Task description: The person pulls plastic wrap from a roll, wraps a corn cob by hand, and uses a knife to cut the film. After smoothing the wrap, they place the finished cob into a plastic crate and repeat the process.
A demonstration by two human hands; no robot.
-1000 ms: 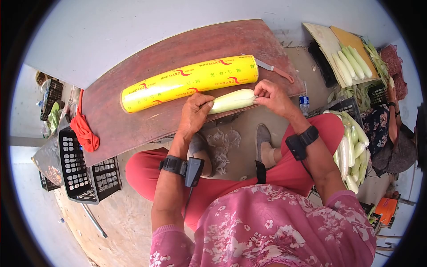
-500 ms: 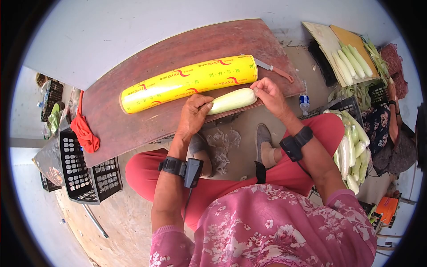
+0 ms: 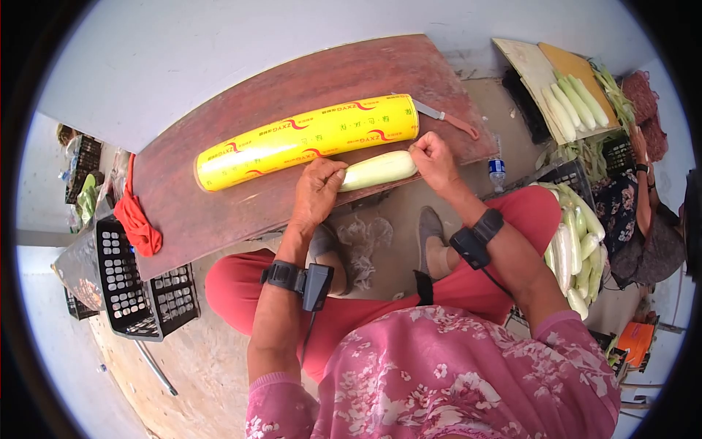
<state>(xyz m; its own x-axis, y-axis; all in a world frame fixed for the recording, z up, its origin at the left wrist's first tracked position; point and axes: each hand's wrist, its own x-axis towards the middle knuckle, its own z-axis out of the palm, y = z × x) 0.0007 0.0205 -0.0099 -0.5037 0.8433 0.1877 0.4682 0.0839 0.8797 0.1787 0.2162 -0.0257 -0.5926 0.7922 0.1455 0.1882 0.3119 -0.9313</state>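
Observation:
A pale green zucchini (image 3: 379,171) lies lengthwise at the front edge of the reddish wooden table (image 3: 241,212). My left hand (image 3: 319,189) is closed round its left end, thumb and fingers pressed together there. At the other end, my right hand (image 3: 436,161) pinches the tip with bent fingers. Just behind the zucchini rests a big yellow roll of cling film (image 3: 307,139) with red and green print. Beyond the roll's right end lies a knife (image 3: 447,121) with a reddish handle.
A red cloth (image 3: 139,223) hangs over the table's left corner above black crates (image 3: 175,300). To the right are a water bottle (image 3: 497,173), a heap of zucchini (image 3: 578,249) and a board (image 3: 523,66) carrying several more. Another person's arm (image 3: 641,157) shows at far right.
My right hand has moved slightly left and down at the zucchini's right end, its fingers drawn in more tightly. My left hand keeps its hold; the view has shifted a little.

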